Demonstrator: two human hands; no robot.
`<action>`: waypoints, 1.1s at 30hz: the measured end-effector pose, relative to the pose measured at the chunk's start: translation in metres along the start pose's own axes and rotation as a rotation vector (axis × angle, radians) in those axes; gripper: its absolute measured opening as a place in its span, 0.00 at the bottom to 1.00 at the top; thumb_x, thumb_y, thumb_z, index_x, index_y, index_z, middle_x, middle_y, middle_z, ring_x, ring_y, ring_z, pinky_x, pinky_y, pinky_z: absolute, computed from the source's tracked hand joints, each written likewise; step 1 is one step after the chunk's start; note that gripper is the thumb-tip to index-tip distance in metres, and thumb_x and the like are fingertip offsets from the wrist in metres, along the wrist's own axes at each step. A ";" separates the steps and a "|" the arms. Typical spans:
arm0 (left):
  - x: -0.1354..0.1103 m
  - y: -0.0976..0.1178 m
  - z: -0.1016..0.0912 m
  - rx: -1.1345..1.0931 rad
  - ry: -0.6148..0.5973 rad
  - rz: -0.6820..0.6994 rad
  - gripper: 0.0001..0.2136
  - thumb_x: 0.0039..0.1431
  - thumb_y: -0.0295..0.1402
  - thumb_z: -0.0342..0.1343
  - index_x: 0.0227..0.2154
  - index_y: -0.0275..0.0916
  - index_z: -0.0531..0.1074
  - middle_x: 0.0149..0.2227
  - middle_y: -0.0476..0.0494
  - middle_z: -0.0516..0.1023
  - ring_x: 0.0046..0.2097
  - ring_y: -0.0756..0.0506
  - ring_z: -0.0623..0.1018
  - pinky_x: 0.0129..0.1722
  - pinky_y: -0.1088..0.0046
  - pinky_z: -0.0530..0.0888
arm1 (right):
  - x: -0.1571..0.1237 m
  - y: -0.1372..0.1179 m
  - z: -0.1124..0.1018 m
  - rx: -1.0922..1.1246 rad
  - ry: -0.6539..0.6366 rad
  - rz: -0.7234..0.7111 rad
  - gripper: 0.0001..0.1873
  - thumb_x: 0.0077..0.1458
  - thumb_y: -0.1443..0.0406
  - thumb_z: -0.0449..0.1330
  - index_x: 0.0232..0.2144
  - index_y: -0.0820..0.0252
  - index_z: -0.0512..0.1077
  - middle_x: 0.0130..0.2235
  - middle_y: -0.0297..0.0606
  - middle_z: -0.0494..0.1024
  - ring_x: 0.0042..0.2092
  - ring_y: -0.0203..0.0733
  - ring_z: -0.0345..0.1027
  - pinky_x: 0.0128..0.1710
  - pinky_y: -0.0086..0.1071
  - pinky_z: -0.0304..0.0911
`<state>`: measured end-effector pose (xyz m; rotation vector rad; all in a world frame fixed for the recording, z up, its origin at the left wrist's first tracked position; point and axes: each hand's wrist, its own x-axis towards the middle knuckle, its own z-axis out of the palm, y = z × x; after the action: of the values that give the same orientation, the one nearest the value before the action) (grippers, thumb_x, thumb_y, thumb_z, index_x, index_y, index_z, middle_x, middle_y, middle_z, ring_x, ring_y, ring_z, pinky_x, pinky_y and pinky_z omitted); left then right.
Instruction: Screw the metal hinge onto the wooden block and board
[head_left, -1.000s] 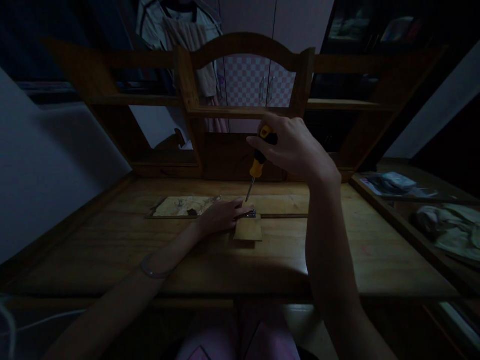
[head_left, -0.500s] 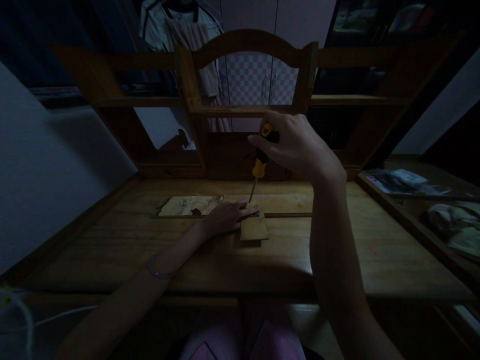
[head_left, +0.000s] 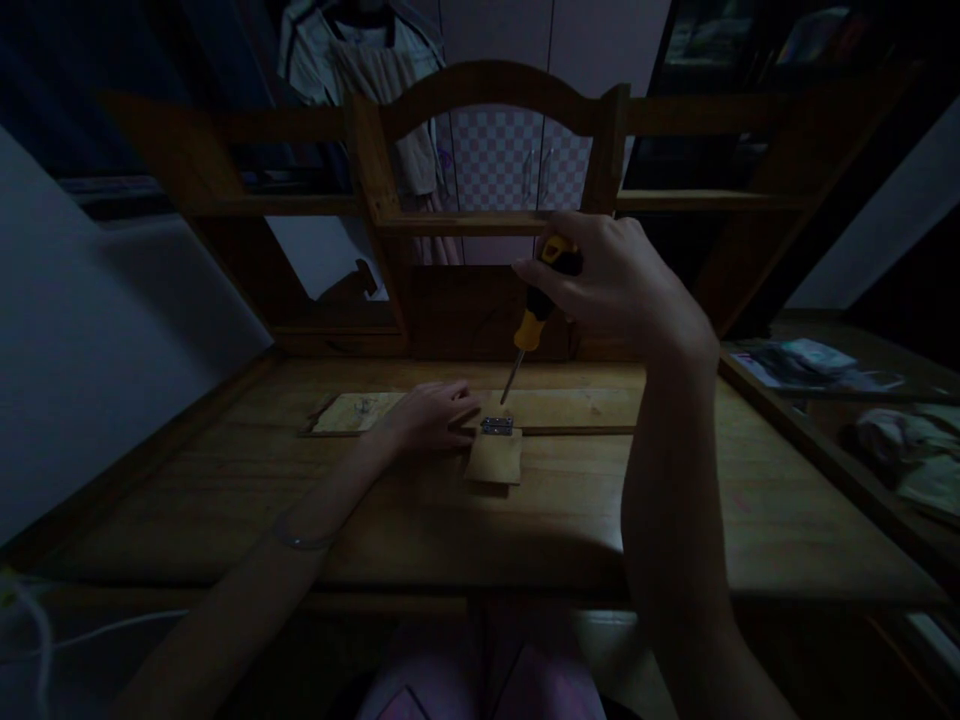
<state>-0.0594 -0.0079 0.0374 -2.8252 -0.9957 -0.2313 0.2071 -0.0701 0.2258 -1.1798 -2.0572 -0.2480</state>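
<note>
My right hand [head_left: 611, 275] grips the black and yellow handle of a screwdriver [head_left: 531, 325], its shaft slanting down to the left. The tip is just above or behind a small metal hinge [head_left: 497, 425]; whether it touches anything I cannot tell. The hinge lies where a small, thin wooden piece [head_left: 493, 460] meets a long narrow board [head_left: 581, 410]. My left hand [head_left: 431, 418] rests on the long board, left of the hinge, fingers stretched and slightly apart. It covers part of the board's worn left half.
All this lies on a wooden desk [head_left: 315, 500] with a shelf frame [head_left: 491, 222] rising at its back. On the right, a lower surface holds plastic-wrapped items [head_left: 814, 355] and crumpled cloth [head_left: 911, 450]. A white cable [head_left: 120, 625] runs at lower left.
My left hand has moved left, off the hinge, which now shows fully. The small wooden piece and hinge have shifted slightly left. My right hand and the screwdriver handle have moved a little right.
</note>
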 end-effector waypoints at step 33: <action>0.000 -0.016 0.037 -0.380 0.233 -0.108 0.39 0.52 0.49 0.69 0.65 0.40 0.68 0.58 0.35 0.73 0.59 0.36 0.73 0.62 0.56 0.71 | -0.147 0.008 -0.097 0.266 0.495 0.707 0.13 0.55 0.49 0.66 0.42 0.41 0.78 0.43 0.43 0.81 0.44 0.58 0.77 0.41 0.51 0.70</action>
<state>-0.0658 0.0110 0.0020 -2.9728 -1.1558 -0.8222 0.3075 -0.2112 0.1931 -1.4203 -1.1242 0.0748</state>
